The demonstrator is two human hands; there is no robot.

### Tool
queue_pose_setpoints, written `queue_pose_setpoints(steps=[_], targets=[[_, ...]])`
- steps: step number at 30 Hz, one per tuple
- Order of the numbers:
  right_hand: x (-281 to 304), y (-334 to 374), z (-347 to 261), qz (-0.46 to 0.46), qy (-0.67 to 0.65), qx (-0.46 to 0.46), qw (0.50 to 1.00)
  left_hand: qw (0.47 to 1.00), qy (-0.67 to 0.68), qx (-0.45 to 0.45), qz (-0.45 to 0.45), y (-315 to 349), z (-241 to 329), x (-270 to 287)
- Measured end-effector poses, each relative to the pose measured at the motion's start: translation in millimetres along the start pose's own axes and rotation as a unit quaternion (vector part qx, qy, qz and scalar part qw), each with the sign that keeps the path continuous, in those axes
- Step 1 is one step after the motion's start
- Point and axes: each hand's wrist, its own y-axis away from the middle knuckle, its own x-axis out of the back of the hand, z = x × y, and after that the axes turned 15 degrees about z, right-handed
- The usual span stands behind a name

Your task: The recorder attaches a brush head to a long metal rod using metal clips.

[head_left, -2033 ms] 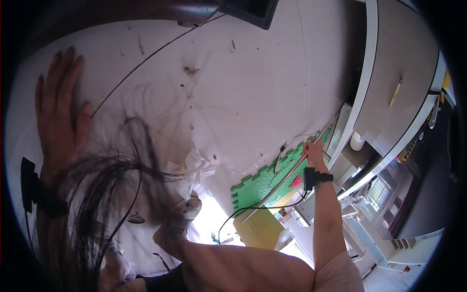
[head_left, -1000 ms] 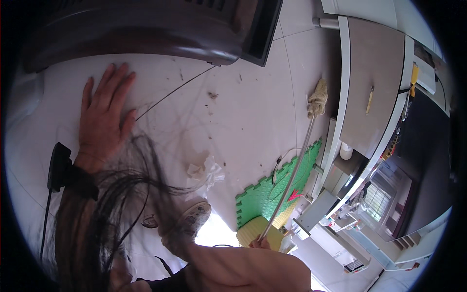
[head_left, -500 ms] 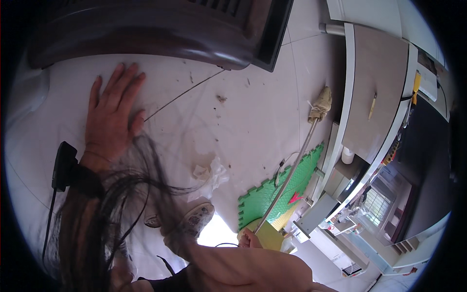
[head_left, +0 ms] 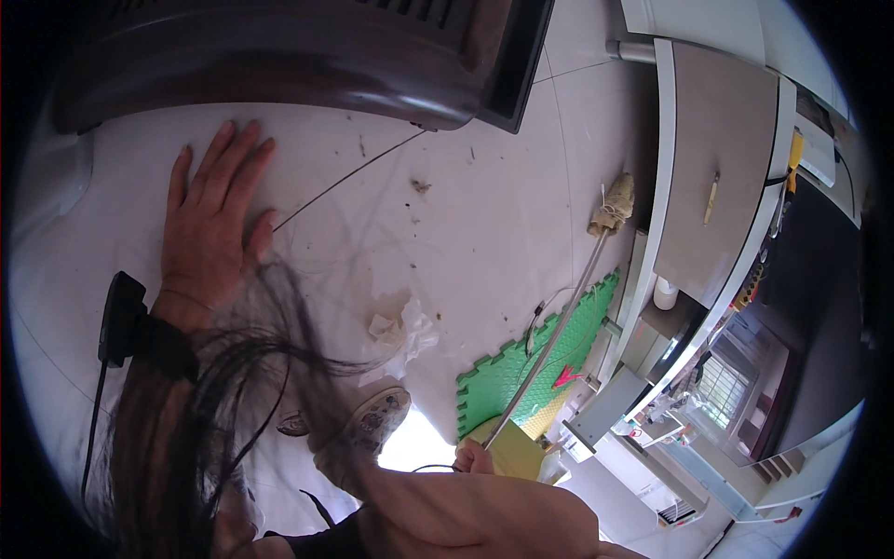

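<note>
My left hand (head_left: 209,210) lies flat on the pale tiled floor (head_left: 503,224), fingers spread, just short of the dark brown furniture's lower edge. A black device on a strap (head_left: 126,321) sits at that wrist. Off to the right, my right hand (head_left: 473,458) is closed round the near end of a thin metal rod (head_left: 549,359). The rod's far end has a tan cloth (head_left: 612,207) tied round it with string, close to the white cabinet's base. Loose strands of dark hair (head_left: 242,359) hang across the view and partly hide my left forearm.
The dark brown furniture (head_left: 279,70) spans the top left. Bits of dust (head_left: 421,187) and crumpled clear plastic (head_left: 405,335) lie on the floor. A green foam mat (head_left: 503,387) is under the rod, and a cabinet with a drawer (head_left: 712,177) stands along the right.
The rod's cloth-wrapped end has shifted slightly towards me and turned a little. My left hand has stayed in place on the floor.
</note>
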Motion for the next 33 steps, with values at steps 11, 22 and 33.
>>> queue_pose_setpoints(steps=[11,22,33], targets=[[15,-16,-14,0.059,-0.082,0.068,0.993,0.999,0.032,0.005,0.015,-8,14,-20],[-11,-10,-10,0.009,-0.13,0.084,0.988,1.0,0.013,0.001,0.001,-4,5,-6],[-5,-6,-40,0.114,-0.191,0.116,0.968,1.0,0.003,0.007,0.004,-2,4,-2]])
